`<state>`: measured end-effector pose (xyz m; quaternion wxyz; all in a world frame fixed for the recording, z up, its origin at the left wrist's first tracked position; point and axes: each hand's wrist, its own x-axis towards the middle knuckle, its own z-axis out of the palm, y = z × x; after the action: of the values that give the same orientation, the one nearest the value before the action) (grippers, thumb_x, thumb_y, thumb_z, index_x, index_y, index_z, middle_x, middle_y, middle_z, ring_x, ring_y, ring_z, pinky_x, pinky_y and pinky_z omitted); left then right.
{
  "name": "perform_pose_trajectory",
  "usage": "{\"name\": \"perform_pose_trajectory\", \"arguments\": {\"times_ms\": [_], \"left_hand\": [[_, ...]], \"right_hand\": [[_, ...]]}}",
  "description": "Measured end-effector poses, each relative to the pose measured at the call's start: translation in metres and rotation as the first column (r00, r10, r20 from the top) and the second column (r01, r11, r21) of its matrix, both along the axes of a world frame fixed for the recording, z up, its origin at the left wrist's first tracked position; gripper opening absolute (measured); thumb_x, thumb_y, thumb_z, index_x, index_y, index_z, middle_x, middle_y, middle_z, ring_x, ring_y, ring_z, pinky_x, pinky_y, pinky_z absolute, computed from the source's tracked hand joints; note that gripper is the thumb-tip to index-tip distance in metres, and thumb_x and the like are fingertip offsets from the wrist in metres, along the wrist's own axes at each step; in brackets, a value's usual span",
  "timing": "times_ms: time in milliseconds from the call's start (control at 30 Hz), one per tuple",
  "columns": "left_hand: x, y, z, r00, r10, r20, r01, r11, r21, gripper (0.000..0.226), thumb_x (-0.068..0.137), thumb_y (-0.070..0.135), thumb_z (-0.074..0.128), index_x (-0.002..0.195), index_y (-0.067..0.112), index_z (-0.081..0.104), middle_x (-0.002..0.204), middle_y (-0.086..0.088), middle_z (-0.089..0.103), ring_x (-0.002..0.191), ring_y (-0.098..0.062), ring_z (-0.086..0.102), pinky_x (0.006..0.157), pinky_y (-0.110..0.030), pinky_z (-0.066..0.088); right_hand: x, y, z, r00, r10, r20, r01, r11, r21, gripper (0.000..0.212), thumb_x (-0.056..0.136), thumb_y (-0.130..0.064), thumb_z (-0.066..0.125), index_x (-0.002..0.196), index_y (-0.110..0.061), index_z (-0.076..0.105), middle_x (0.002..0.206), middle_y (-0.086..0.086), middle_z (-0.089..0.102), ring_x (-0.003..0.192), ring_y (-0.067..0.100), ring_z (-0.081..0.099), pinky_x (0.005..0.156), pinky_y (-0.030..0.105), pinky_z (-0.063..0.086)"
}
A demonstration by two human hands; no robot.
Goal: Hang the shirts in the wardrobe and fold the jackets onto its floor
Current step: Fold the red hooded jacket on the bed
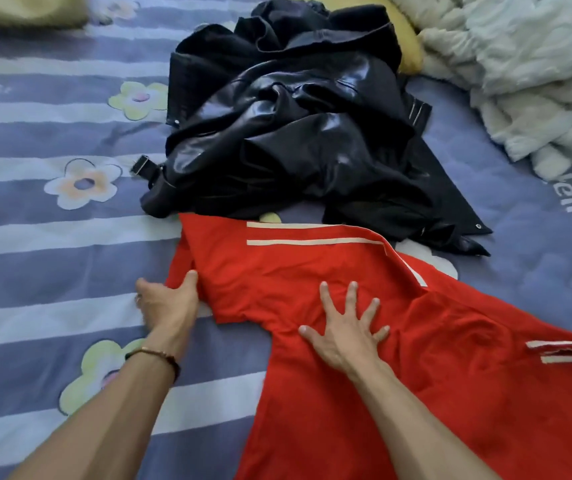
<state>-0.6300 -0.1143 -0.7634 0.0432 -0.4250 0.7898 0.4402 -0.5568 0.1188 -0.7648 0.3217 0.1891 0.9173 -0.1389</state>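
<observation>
still early, by the look of it: the red jacket (364, 306) lies near on the bed (52, 254), half folded, left hand (168, 301) pinching its sleeve, right hand (345, 327) spread flat on it. black jackets (295, 133) heaped beyond, untouched.

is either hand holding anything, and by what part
The left hand grips the red jacket by its folded left edge; the right hand presses flat on it.
</observation>
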Motion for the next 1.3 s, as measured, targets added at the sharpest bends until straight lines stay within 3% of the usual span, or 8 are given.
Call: {"name": "perform_pose_trajectory", "arguments": {"times_ms": [233, 367, 500, 600, 733, 900, 1133, 1300], "left_hand": [[-0.015, 0.017, 0.004, 0.913, -0.342, -0.222, 0.371, 0.922, 0.106, 0.009, 0.079, 0.012, 0.068, 0.079, 0.006, 0.062, 0.066, -0.003, 0.062, 0.062, -0.019, 0.056, 0.055, -0.03, 0.043], [0.01, 0.08, 0.043, 0.635, -0.659, -0.403, 0.747, 0.657, 0.102, 0.008, 0.064, 0.023, 0.056, 0.064, 0.015, 0.055, 0.05, 0.009, 0.052, 0.048, -0.015, 0.048, 0.05, -0.028, 0.04], [0.06, 0.152, 0.077, 0.05, -0.931, -0.362, 0.999, 0.039, 0.036, 0.008, 0.07, 0.024, 0.061, 0.067, 0.029, 0.056, 0.068, 0.003, 0.06, 0.064, -0.019, 0.058, 0.057, -0.025, 0.04], [0.093, 0.19, 0.081, -0.129, -0.963, -0.235, 0.981, -0.158, 0.109, 0.05, 0.069, 0.07, 0.059, 0.098, 0.031, 0.071, 0.076, 0.011, 0.06, 0.072, -0.007, 0.056, 0.068, -0.028, 0.046], [0.108, 0.182, 0.049, 0.071, -0.991, -0.116, 0.935, 0.107, -0.339, 0.047, 0.079, 0.048, 0.043, 0.113, 0.028, 0.069, 0.105, 0.005, 0.065, 0.102, -0.02, 0.059, 0.085, -0.036, 0.045], [0.11, 0.137, 0.014, -0.174, -0.96, 0.218, 0.947, -0.224, -0.232, 0.082, 0.071, 0.026, 0.051, 0.151, 0.029, 0.034, 0.152, 0.002, 0.039, 0.145, -0.022, 0.028, 0.118, -0.044, 0.022], [0.11, 0.139, 0.02, -0.145, -0.989, 0.036, 0.981, -0.148, -0.128, 0.095, 0.057, 0.061, 0.063, 0.144, 0.031, 0.039, 0.13, 0.004, 0.057, 0.121, -0.018, 0.053, 0.099, -0.037, 0.041], [0.111, 0.149, 0.023, -0.316, -0.929, 0.194, 0.889, -0.361, -0.282, 0.104, 0.067, 0.056, 0.076, 0.154, 0.034, 0.023, 0.16, 0.0, 0.019, 0.15, -0.021, 0.006, 0.12, -0.043, 0.01]], "right_hand": [[-0.008, 0.006, 0.012, 0.996, -0.06, 0.064, 0.067, 0.99, -0.122, 0.086, 0.088, -0.059, 0.058, 0.15, -0.053, 0.0, 0.159, -0.002, -0.03, 0.144, 0.043, -0.025, 0.111, 0.07, 0.002], [0.002, 0.043, 0.035, 0.939, -0.343, -0.033, 0.288, 0.834, -0.47, 0.041, 0.1, -0.027, 0.05, 0.141, -0.03, 0.051, 0.163, 0.004, 0.019, 0.15, 0.026, 0.016, 0.121, 0.042, 0.016], [0.049, 0.081, 0.07, 0.377, -0.897, 0.229, 0.61, 0.054, -0.791, 0.036, 0.104, -0.038, 0.037, 0.108, -0.015, 0.065, 0.104, 0.011, 0.068, 0.087, 0.021, 0.063, 0.079, 0.036, 0.051], [0.1, 0.119, 0.079, 0.004, -0.969, 0.246, 0.573, -0.2, -0.795, 0.051, 0.103, -0.051, 0.029, 0.12, -0.012, 0.056, 0.106, 0.016, 0.065, 0.092, 0.029, 0.063, 0.077, 0.04, 0.05], [0.139, 0.124, 0.068, -0.024, -1.0, 0.007, 0.779, -0.023, -0.626, 0.044, 0.096, -0.045, 0.054, 0.122, -0.01, 0.057, 0.098, 0.011, 0.066, 0.086, 0.027, 0.065, 0.07, 0.037, 0.052], [0.129, 0.073, 0.042, 0.529, -0.845, -0.081, 0.791, 0.526, -0.312, 0.076, 0.076, -0.051, 0.073, 0.134, -0.008, 0.049, 0.127, 0.011, 0.061, 0.121, 0.029, 0.057, 0.099, 0.033, 0.044], [0.127, 0.084, 0.036, 0.376, -0.923, -0.078, 0.754, 0.353, -0.554, 0.015, 0.083, -0.019, 0.07, 0.086, -0.005, 0.072, 0.085, 0.008, 0.072, 0.078, 0.024, 0.066, 0.073, 0.04, 0.053], [0.163, 0.157, 0.062, 0.458, -0.889, -0.026, 0.793, 0.422, -0.439, 0.026, 0.082, -0.012, 0.076, 0.107, -0.015, 0.069, 0.102, 0.001, 0.063, 0.097, 0.022, 0.062, 0.08, 0.024, 0.047]]}}
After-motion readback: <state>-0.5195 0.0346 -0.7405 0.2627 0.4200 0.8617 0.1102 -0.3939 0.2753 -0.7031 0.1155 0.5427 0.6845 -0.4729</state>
